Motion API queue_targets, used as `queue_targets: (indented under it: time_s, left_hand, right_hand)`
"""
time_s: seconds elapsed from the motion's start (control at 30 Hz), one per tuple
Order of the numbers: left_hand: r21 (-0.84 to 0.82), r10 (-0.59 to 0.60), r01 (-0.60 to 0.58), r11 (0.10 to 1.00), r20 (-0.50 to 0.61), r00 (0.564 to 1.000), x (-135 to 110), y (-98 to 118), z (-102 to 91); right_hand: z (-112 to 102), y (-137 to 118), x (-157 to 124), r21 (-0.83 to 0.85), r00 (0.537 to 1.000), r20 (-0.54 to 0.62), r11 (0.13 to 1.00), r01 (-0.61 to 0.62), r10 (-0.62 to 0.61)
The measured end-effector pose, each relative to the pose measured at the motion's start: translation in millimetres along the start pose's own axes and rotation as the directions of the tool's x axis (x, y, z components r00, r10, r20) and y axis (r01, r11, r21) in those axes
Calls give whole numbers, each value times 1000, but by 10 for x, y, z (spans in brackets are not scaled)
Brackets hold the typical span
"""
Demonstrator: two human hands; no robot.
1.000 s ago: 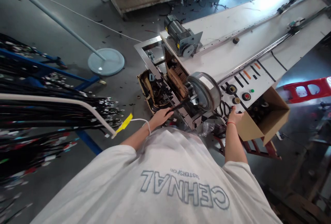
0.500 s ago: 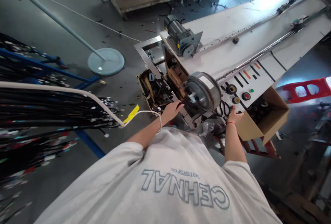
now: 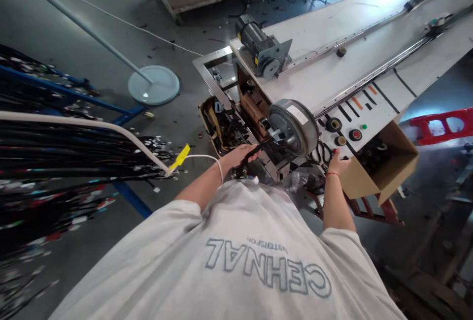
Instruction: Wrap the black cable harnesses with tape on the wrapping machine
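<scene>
My left hand (image 3: 242, 155) is closed around a dark wire harness (image 3: 254, 151), whose far end reaches the middle of a round grey machine drum (image 3: 295, 128). Part of the harness hangs down beside my fingers. At the near edge of the white bench, my right hand (image 3: 338, 163) rests with its thumb and a finger apart, and nothing shows in its grasp. Its fingertip is by a small red piece at the edge. Black-handled scissors (image 3: 322, 153) lie just left of it, with tape rolls (image 3: 333, 124) and a red button (image 3: 355, 135) beyond.
A motor (image 3: 254, 37) is mounted on the long white bench (image 3: 314, 79). An open cardboard box (image 3: 397, 172) stands to the right, near a red plastic stool (image 3: 441, 125). Bundled black harnesses (image 3: 74, 155) hang at the left. A pole's round base (image 3: 153, 85) stands on the floor.
My left hand has drawn back slightly from the drum, and more of the dark harness shows below it. My right hand stays at the bench edge. The view has shifted slightly.
</scene>
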State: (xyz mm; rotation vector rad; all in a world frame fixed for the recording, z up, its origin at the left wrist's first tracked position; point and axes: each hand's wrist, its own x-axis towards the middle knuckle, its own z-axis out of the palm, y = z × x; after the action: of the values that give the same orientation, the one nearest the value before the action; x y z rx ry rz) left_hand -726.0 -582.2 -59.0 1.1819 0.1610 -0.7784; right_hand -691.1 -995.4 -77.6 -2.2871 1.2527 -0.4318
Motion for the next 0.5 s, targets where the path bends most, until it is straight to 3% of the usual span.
queue_targets:
  time_s: [0.07, 0.17, 0.23, 0.33, 0.5]
  left_hand:
    - [-67, -64, 66, 996, 37, 997, -18, 17, 53]
    - [-40, -161, 171, 984, 191, 968, -79, 67, 108]
    - [70, -131, 120, 990, 190, 973, -118, 91, 116]
    - [225, 5, -31, 974, 114, 993, -150, 64, 98]
    - [212, 14, -51, 976, 176, 984, -185, -102, 8]
  right_hand:
    - [-8, -11, -7, -5, 1000, -1, 1000, -7, 7]
    - [-26, -28, -19, -5, 1000, -9, 1000, -17, 17]
    - [-35, -32, -24, -4, 1000, -6, 1000, -8, 8]
    - [-39, -28, -28, 2, 1000, 4, 1000, 13, -13]
    - [-36, -19, -20, -4, 1000, 27, 1000, 15, -15]
